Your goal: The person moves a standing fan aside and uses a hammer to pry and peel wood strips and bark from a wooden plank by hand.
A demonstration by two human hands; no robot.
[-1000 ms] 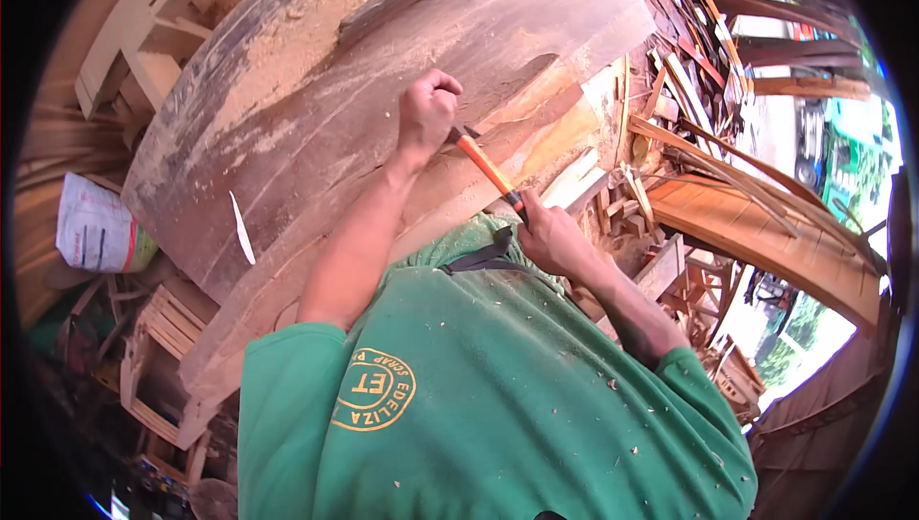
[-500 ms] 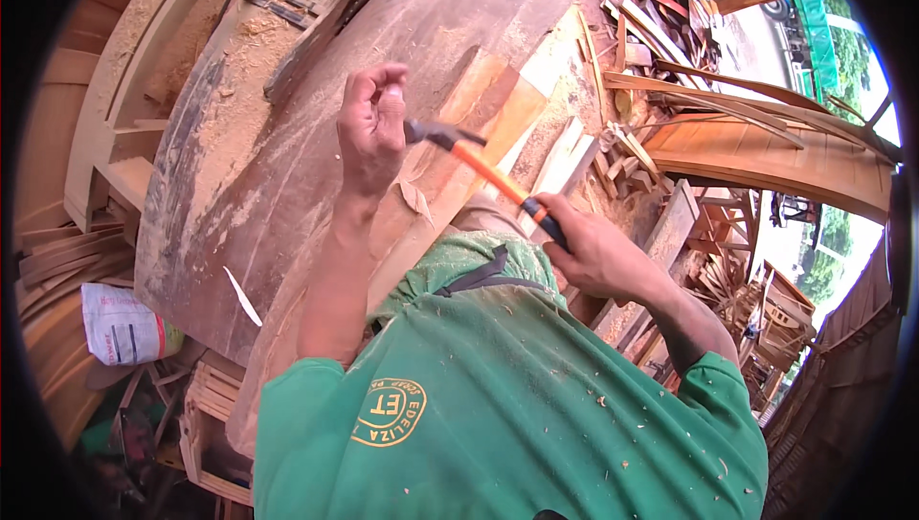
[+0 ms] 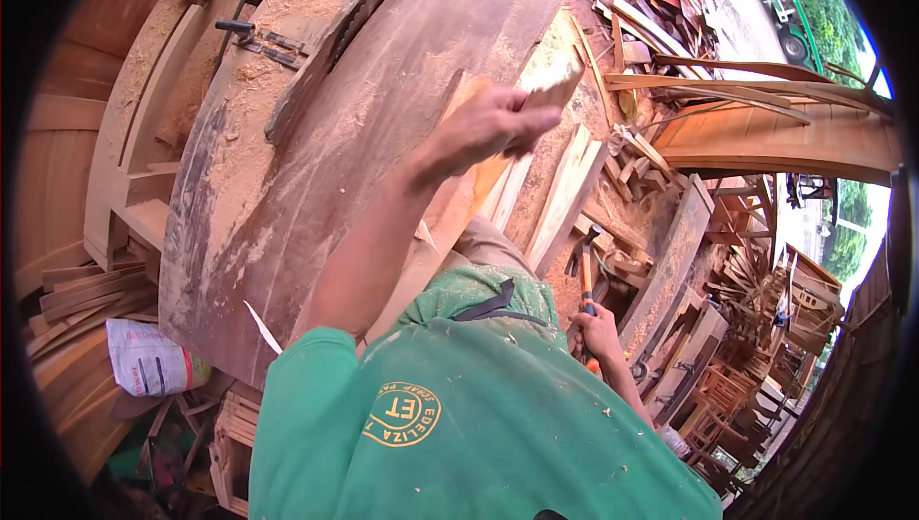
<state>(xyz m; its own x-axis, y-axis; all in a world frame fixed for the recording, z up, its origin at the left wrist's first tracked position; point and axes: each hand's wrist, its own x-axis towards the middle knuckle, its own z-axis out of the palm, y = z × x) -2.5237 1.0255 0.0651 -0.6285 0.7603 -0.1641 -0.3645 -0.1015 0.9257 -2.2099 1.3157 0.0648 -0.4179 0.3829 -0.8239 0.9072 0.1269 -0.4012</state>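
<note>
One pale sack [image 3: 145, 357] hides its contents; the right hand [image 3: 599, 331] grips a hammer [image 3: 587, 276], the left hand [image 3: 479, 130] blurred, hold unclear.

Blazing with daylight at two and three o'clock, nearly white beyond the curved orange panel [image 3: 780, 142], fringed blue at the rim! Falling softer over the table [image 3: 402, 89], with a pale sheen toward twelve. Smearing at the left hand [image 3: 483, 127], soft with blur; crisper on the green shirt [image 3: 517, 415]. Sinking into murk around seven. Bending hard toward the edges, then swallowed in black corners.
</note>
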